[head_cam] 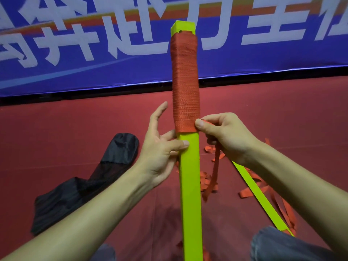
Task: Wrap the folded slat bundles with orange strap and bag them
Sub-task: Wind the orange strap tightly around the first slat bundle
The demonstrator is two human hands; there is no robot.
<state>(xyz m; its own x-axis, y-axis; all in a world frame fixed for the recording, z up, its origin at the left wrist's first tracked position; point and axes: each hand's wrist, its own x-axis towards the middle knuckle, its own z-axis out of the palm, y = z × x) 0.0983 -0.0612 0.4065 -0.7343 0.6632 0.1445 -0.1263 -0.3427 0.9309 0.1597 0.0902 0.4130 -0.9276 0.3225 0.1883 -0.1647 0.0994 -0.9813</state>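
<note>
Head view: yellow-green folded slat bundle (190,176) stands nearly upright between the person's knees. Its upper portion is covered by tight, overlapping turns of woven orange strap (185,81); only the top end and the lower length are bare. Left hand (162,147) steadies the bundle just below the wrap, with the thumb pressed on the front face, the lower fingers behind it, and the index finger straight and free. This grip appears intended to stop the bundle turning while tension is applied. Right hand (224,134) has a closed grip on the strap, pinched between thumb and curled fingers at the right edge of the lowest turn. The free tail hangs from that hand toward the red floor (282,110), where more loose strap lies. Holding at the wrap edge presumably keeps the last turn taut. Black mesh bag (90,181) lies on the floor to the left, apart from the bundle, apparently ready for bagging. Single yellow-green slat (258,196) lies to the right. Blue printed banner (75,76) hangs behind.
</note>
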